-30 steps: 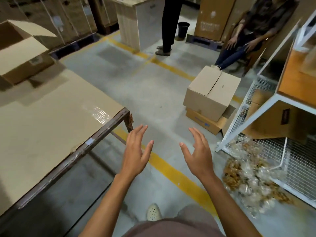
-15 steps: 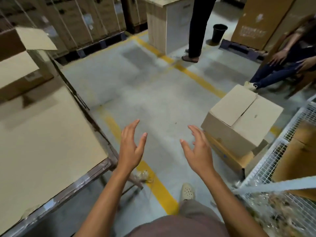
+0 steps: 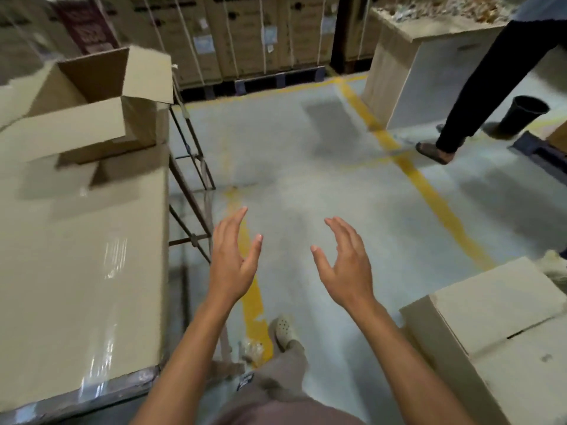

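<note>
Beside the left hand [image 3: 233, 262] stands the table [image 3: 76, 271], untouched.

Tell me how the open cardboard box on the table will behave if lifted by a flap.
Probably floppy: the open cardboard box has loose flaps, so one would likely bend rather than carry it. It sits flush with the table edge, so a push toward the aisle might tip it off. Its weight is unclear; contents are hidden.
</note>
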A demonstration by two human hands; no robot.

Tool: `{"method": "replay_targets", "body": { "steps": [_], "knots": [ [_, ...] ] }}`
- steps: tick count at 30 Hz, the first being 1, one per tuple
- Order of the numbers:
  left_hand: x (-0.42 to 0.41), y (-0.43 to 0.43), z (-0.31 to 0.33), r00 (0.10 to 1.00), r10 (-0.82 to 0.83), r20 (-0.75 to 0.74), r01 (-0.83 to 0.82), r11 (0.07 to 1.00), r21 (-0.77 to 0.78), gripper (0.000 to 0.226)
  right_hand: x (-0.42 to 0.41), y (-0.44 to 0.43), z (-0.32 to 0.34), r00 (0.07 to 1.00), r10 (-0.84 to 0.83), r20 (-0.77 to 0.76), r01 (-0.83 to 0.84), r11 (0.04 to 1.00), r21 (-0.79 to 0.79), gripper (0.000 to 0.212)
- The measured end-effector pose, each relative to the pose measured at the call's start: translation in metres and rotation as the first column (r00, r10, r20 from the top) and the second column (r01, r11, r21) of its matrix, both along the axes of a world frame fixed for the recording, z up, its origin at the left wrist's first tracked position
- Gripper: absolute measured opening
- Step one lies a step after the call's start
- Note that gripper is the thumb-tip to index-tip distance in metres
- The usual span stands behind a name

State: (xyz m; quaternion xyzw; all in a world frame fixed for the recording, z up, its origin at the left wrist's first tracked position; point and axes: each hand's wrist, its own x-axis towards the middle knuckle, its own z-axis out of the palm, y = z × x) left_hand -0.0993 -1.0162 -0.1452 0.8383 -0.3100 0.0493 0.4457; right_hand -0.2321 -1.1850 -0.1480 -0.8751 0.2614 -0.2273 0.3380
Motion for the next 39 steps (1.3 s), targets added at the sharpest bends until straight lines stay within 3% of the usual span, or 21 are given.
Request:
{"method": "replay_targets", "body": {
  "steps": [12,22,29,35,39],
  "knots": [
    [0.215,-0.053,0.039,0.906,0.406,0.123,-0.382,0.907,-0.179,0.052,0.282,-0.078,0.025,0.923,0.342,0.176,-0.344,0.939,-0.022,0.045],
    [0.36,-0.043,0.072,0.766,0.61,0.201,-0.599,0.792,-0.118,0.054,0.48,-0.076,0.071,0.781,0.578,0.237,-0.583,0.81,-0.055,0.041],
    [0.445,-0.034,0.07,0.562,0.803,0.197,-0.802,0.588,-0.106,0.048,0.617,-0.09,0.084,0.652,0.72,0.24,-0.723,0.685,-0.092,0.04],
    [0.502,-0.02,0.076,0.263,0.949,0.173,-0.94,0.292,-0.178,0.036,0.727,-0.086,0.085,0.498,0.861,0.105,-0.852,0.508,-0.128,0.04],
    [0.515,-0.004,0.075,0.082,0.979,0.187,-0.988,0.104,-0.112,0.031,0.786,-0.073,0.091,0.392,0.917,0.075,-0.903,0.399,-0.16,0.039]
  ]
}}
